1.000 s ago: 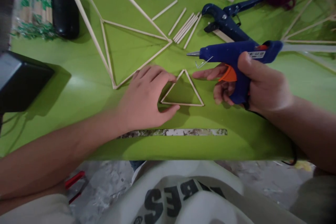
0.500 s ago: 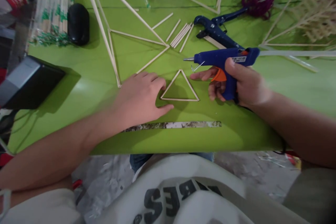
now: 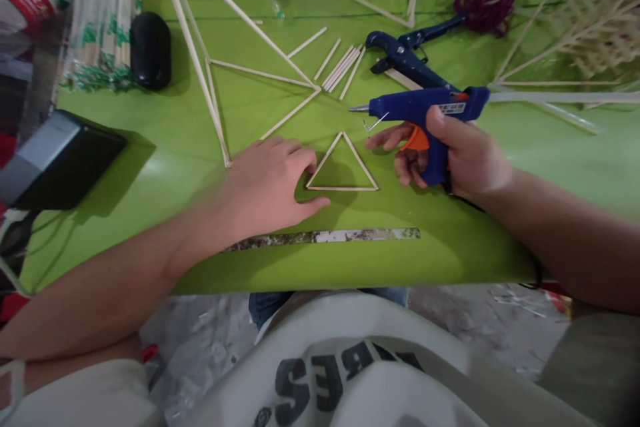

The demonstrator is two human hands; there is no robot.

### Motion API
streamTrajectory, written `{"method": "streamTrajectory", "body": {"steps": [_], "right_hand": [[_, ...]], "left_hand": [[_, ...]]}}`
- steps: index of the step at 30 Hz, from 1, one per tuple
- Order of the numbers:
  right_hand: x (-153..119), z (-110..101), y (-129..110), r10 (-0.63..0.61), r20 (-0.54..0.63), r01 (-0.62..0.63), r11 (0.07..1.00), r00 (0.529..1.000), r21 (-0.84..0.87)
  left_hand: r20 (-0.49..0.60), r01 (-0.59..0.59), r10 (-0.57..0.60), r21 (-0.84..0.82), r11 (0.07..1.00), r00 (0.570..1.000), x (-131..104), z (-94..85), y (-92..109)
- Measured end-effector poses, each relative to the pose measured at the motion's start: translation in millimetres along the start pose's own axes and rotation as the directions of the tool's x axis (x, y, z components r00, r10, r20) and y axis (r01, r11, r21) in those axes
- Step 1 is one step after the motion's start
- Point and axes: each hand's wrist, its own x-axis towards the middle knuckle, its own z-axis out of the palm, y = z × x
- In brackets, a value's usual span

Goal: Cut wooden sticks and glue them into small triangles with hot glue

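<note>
My right hand [image 3: 465,153] grips a blue glue gun [image 3: 425,105] by its handle, fingers stretched forward around the orange trigger [image 3: 416,137]. The gun's metal nozzle points left, over the table. A small triangle of thin wooden sticks [image 3: 342,188] lies flat between my hands. Beside its left corner, my left hand [image 3: 270,187] rests on the table with thumb and fingers apart and nothing held in them. Below that hand lies a long mottled strip [image 3: 345,236], its left end partly covered by my wrist.
A large stick frame [image 3: 265,71] stands beyond my left hand. Several short sticks [image 3: 342,68] and a blue cutter [image 3: 407,53] lie ahead, near purple cord [image 3: 487,3]. At left are a dark box [image 3: 60,157], a black case [image 3: 151,50] and bagged sticks [image 3: 105,27].
Both hands stay almost in place. The view shifts slightly, and the glue gun appears a little higher and further left; the stick triangle has not visibly moved.
</note>
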Motion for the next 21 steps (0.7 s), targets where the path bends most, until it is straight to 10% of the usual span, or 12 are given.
{"method": "streamTrajectory", "body": {"steps": [10, 21], "right_hand": [[-45, 35, -46, -0.258, -0.121, 0.242, 0.961, 0.959, -0.131], [-78, 64, 2, -0.045, 0.034, 0.055, 0.927, 0.998, -0.371]], "left_hand": [[0.35, -0.075, 0.098, -0.079, 0.994, 0.932, 5, -33.0, -33], [0.429, 0.153, -0.119, -0.044, 0.987, 0.895, 4, -46.0, -48]]}}
